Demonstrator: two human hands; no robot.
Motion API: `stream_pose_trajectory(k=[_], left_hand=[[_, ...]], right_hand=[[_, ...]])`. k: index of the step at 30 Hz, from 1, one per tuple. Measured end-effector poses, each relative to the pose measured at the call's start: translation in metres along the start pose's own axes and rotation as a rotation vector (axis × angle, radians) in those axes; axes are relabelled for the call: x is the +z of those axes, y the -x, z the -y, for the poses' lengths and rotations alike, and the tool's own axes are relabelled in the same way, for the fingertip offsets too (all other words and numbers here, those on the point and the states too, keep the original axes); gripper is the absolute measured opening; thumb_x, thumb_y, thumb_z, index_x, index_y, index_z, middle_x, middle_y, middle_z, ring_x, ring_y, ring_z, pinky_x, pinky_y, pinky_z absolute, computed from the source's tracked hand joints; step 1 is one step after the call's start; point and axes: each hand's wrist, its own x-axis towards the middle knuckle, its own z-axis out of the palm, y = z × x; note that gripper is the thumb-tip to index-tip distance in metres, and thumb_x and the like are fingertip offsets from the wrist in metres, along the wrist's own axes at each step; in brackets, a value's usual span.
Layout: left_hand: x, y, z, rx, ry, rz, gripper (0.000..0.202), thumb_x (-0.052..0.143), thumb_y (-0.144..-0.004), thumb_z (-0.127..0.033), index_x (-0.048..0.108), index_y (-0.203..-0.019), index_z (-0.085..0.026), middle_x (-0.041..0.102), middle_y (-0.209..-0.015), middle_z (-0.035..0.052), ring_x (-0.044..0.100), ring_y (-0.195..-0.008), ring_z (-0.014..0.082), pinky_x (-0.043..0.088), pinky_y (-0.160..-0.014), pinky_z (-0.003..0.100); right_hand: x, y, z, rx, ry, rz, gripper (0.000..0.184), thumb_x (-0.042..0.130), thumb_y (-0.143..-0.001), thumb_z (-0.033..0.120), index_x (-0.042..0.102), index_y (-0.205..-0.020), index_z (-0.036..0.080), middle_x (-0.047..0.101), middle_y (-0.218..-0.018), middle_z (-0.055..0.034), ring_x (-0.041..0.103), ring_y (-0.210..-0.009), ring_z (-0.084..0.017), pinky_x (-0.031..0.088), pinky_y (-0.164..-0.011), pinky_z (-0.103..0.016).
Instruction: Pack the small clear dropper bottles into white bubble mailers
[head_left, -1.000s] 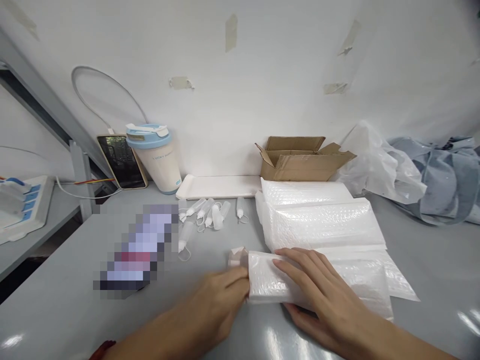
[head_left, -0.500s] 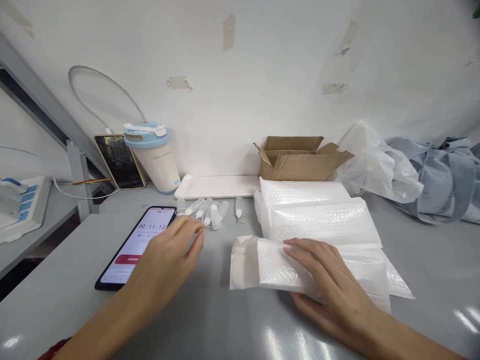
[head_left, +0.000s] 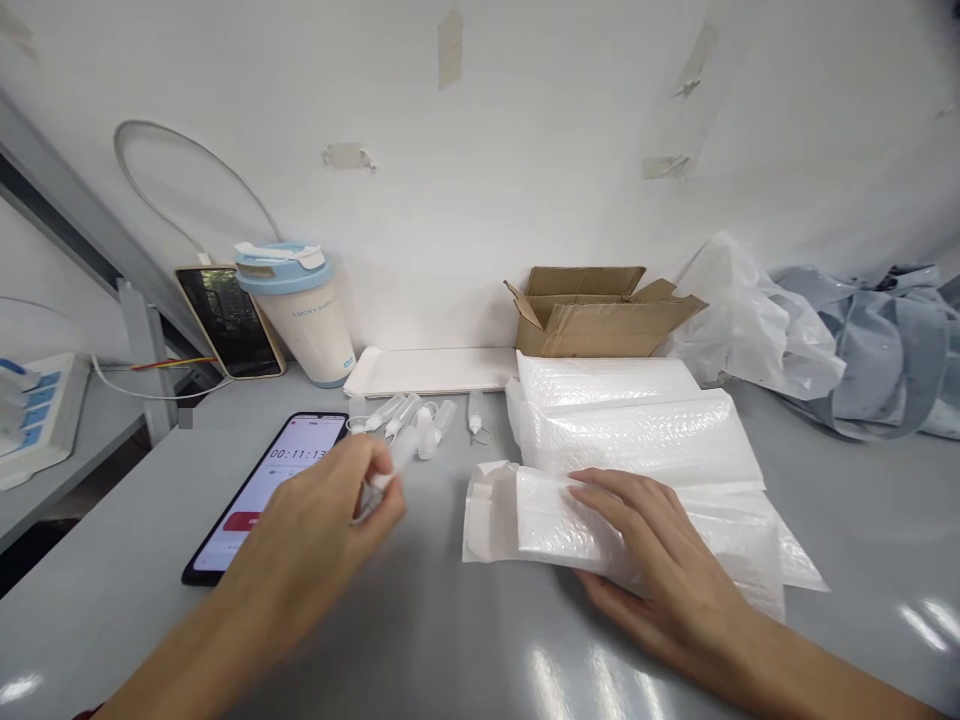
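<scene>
My left hand (head_left: 319,535) is closed around a small clear dropper bottle (head_left: 386,468), lifted just off the grey table beside the phone. Several more small clear bottles (head_left: 416,420) lie in a loose group behind it. My right hand (head_left: 660,560) lies flat, fingers spread, on a white bubble mailer (head_left: 540,520) whose open flap end points left. That mailer rests at the front of a stack of white bubble mailers (head_left: 637,425).
A phone (head_left: 262,495) showing a timer lies left of my hand. Behind stand a lidded cup (head_left: 300,310), a second phone (head_left: 229,320) leaning on the wall, a white tray (head_left: 431,370), an open cardboard box (head_left: 600,315), plastic bags (head_left: 757,320) and a power strip (head_left: 34,415).
My left hand left the mailer's open end, reached left to the loose bottles and closed on one. My right hand stayed on the mailer.
</scene>
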Motion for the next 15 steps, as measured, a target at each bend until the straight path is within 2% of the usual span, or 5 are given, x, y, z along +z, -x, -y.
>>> stream_pose_trajectory(k=[3, 6, 10, 15], left_hand=[[0.000, 0.005, -0.009, 0.264, 0.252, 0.171, 0.010, 0.046, -0.085, -0.029, 0.048, -0.079, -0.022, 0.052, -0.063, -0.0043, 0.050, -0.054, 0.0103, 0.041, -0.051, 0.020], [0.009, 0.008, -0.013, 0.410, 0.363, 0.309, 0.010, 0.043, -0.088, -0.023, 0.052, -0.084, -0.021, 0.056, -0.078, -0.0023, 0.052, -0.062, 0.0083, 0.043, -0.058, 0.018], [0.025, 0.009, -0.018, 0.531, 0.399, 0.320, 0.017, 0.041, -0.090, -0.016, 0.057, -0.086, -0.021, 0.058, -0.089, 0.0004, 0.057, -0.075, 0.0089, 0.046, -0.066, 0.017], [0.035, 0.013, -0.023, 0.681, 0.477, 0.185, 0.029, 0.038, -0.087, -0.003, 0.058, -0.099, -0.020, 0.062, -0.099, 0.0027, 0.059, -0.093, 0.0112, 0.047, -0.084, 0.021]], right_hand=[[0.001, 0.001, 0.000, 0.009, -0.013, 0.011, 0.054, 0.051, -0.075, 0.007, 0.036, -0.128, 0.012, 0.045, -0.122, -0.0161, 0.041, -0.115, -0.028, 0.041, -0.088, -0.046], [0.000, 0.002, 0.002, -0.018, -0.045, 0.035, 0.055, 0.051, -0.075, 0.007, 0.036, -0.128, 0.012, 0.044, -0.123, -0.0161, 0.040, -0.114, -0.028, 0.042, -0.087, -0.045], [-0.002, 0.002, 0.006, -0.071, -0.081, 0.078, 0.054, 0.049, -0.075, 0.006, 0.037, -0.127, 0.012, 0.047, -0.121, -0.0156, 0.042, -0.112, -0.027, 0.042, -0.087, -0.044], [-0.004, -0.001, 0.009, -0.086, -0.099, 0.119, 0.053, 0.048, -0.075, 0.007, 0.038, -0.127, 0.012, 0.050, -0.119, -0.0149, 0.045, -0.110, -0.025, 0.042, -0.087, -0.043]])
